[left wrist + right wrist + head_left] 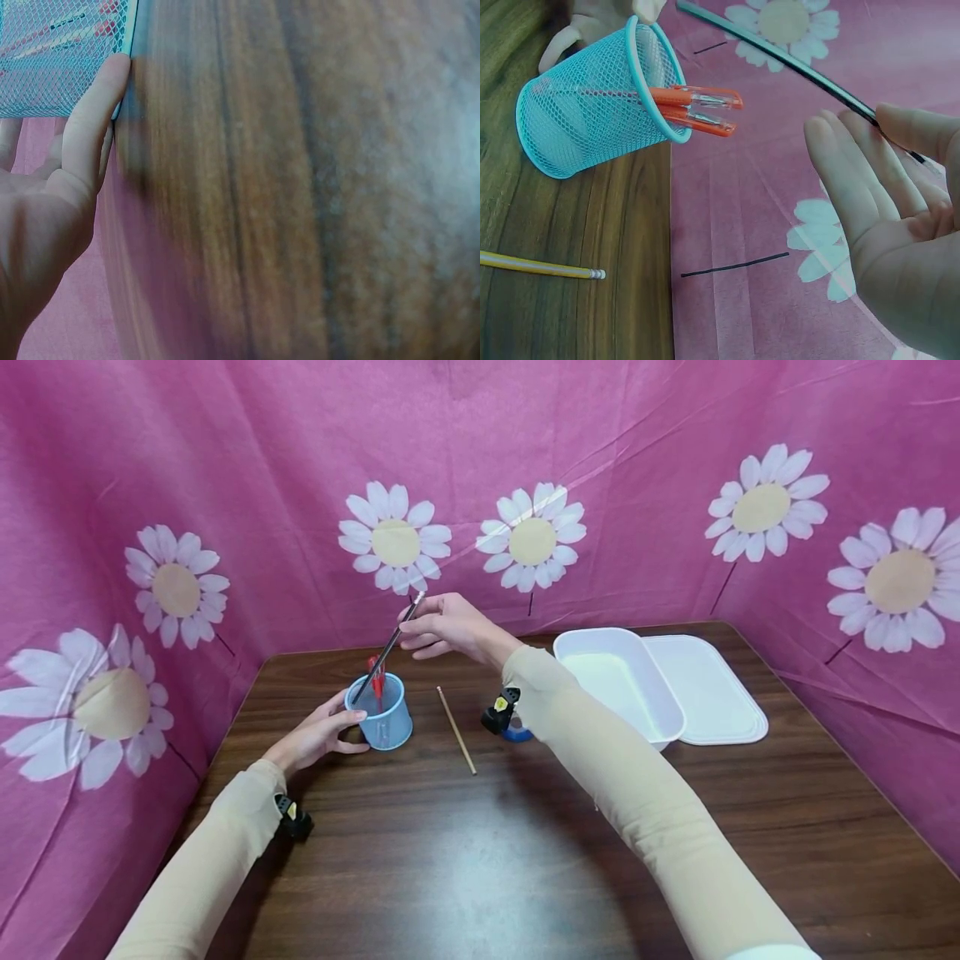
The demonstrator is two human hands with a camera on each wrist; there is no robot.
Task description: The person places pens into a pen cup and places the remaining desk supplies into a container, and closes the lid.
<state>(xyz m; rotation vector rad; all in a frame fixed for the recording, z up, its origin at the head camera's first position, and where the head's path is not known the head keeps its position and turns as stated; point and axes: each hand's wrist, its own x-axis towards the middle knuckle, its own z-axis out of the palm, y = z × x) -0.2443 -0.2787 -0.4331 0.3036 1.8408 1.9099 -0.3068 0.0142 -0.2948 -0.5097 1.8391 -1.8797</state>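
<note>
A light blue mesh pen cup point(390, 731) stands upright on the table, with red pens point(697, 112) inside it. My left hand point(322, 732) holds the cup by its side, thumb near the front rim; in the left wrist view the thumb point(94, 120) lies along the mesh. Above and right of the cup, my right hand point(453, 627) pinches a dark pencil point(390, 647) near its white-tipped upper end. The pencil slants down to the cup's mouth; whether its lower end is inside, I cannot tell. A yellow pencil point(456, 731) lies right of the cup.
An uncovered white plastic box point(600, 660) stands at the back right, beside a white lid point(720, 693) lying flat. A blue ring-shaped thing point(517, 734) shows partly behind the right wrist camera. A pink flowered cloth point(465, 435) hangs behind the wooden table point(420, 860).
</note>
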